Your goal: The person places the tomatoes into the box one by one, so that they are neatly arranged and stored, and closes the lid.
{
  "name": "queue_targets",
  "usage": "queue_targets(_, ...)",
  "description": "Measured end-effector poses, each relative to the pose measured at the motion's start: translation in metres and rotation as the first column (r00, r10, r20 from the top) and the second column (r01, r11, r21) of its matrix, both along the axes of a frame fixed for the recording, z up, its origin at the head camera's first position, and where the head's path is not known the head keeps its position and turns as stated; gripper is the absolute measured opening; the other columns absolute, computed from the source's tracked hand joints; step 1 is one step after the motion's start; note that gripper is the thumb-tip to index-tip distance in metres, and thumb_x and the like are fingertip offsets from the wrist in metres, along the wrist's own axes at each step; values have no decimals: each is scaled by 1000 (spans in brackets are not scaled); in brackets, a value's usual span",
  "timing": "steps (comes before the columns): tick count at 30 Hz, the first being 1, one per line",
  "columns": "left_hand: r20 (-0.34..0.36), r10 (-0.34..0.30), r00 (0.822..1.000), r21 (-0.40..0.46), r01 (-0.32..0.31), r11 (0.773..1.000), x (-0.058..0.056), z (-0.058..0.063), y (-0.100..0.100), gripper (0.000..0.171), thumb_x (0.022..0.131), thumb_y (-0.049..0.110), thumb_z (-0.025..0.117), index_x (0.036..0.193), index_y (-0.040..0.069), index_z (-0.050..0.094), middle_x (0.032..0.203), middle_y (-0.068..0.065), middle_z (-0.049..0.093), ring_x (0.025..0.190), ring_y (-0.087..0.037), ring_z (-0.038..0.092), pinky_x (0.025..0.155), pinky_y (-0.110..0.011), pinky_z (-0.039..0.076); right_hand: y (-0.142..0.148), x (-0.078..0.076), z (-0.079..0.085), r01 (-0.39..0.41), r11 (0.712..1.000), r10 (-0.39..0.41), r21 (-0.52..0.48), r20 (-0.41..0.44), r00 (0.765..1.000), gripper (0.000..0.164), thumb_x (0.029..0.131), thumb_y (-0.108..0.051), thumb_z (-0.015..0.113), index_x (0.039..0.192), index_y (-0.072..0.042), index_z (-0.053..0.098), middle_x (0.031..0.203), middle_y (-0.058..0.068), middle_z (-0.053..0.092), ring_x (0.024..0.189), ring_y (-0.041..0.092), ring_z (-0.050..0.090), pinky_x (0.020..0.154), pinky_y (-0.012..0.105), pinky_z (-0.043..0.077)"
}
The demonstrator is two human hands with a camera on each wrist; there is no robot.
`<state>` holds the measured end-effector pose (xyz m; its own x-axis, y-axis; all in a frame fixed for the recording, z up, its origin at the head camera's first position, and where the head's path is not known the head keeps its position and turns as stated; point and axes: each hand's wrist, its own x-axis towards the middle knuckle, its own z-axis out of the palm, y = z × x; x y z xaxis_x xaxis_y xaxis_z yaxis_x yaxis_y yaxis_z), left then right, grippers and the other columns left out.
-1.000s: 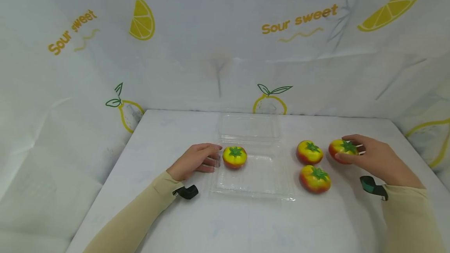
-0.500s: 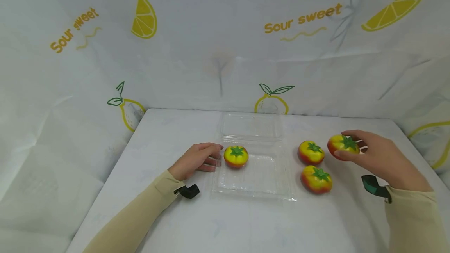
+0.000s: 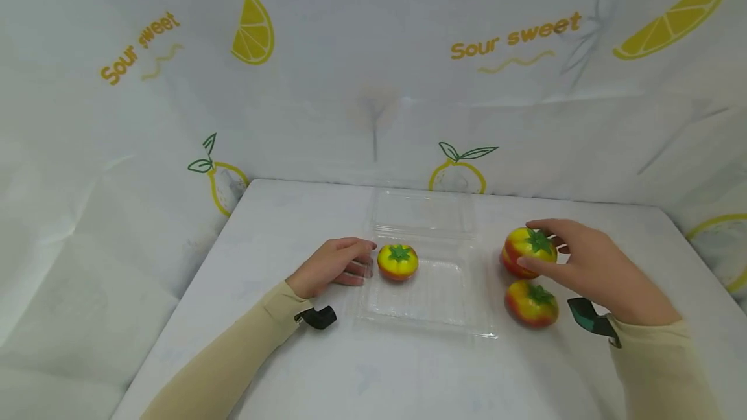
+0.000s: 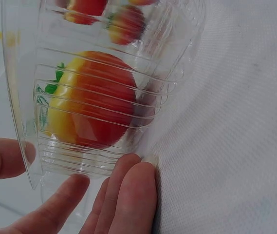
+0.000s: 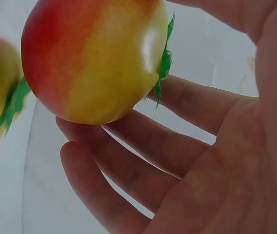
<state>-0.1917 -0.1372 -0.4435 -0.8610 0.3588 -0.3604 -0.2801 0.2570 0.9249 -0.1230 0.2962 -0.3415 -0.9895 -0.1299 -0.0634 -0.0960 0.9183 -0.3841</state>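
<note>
My right hand grips a red-and-yellow tomato with a green leafy top, thumb on the near side and fingers on the far side. In the head view the held tomato overlaps another one, mostly hidden beneath it. A further tomato lies just in front. On the left, my left hand rests beside a clear plastic clamshell box, its fingers extended to the ribbed side wall. Inside the box, against that wall, sits one tomato, also seen through the plastic in the left wrist view.
The clamshell's lid lies folded back toward the rear of the white table. A white cloth backdrop with lemon prints stands behind the table.
My right hand has lifted its tomato and carried it left, over the tomato nearer the box. The left hand keeps its place at the box.
</note>
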Motion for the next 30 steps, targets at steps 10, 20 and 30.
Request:
queue_targets(10, 3, -1, 1000, 4, 1, 1000, -1, 1, -2, 43, 105, 44, 68, 138, 16, 72, 124, -13, 72, 98, -22, 76, 84, -34, 69, -61, 0, 10, -123, 991, 121, -54, -37, 992, 74, 93, -65, 77, 148, -18, 61, 142, 10, 67, 122, 31, 63, 104, 57, 56)
queue_targets(20, 6, 2, 1000, 11, -3, 1000, -1, 0, -2, 45, 104, 46, 68, 138, 16, 72, 125, -13, 73, 97, -22, 77, 83, -35, 69, -123, 0, 1, -259, 966, 258, -9, -45, 965, 62, 93, -52, 82, 144, -20, 65, 137, 3, 69, 115, 22, 68, 102, 52, 62)
queue_targets(30, -3, -1, 1000, 7, 1, 1000, -3, -2, -1, 43, 104, 48, 68, 134, 17, 74, 123, -12, 73, 97, -21, 77, 82, -35, 69, -167, 4, -8, -330, 944, 330, 13, -6, 944, 64, 90, -49, 86, 144, -20, 66, 129, -1, 69, 107, 16, 66, 102, 46, 63)
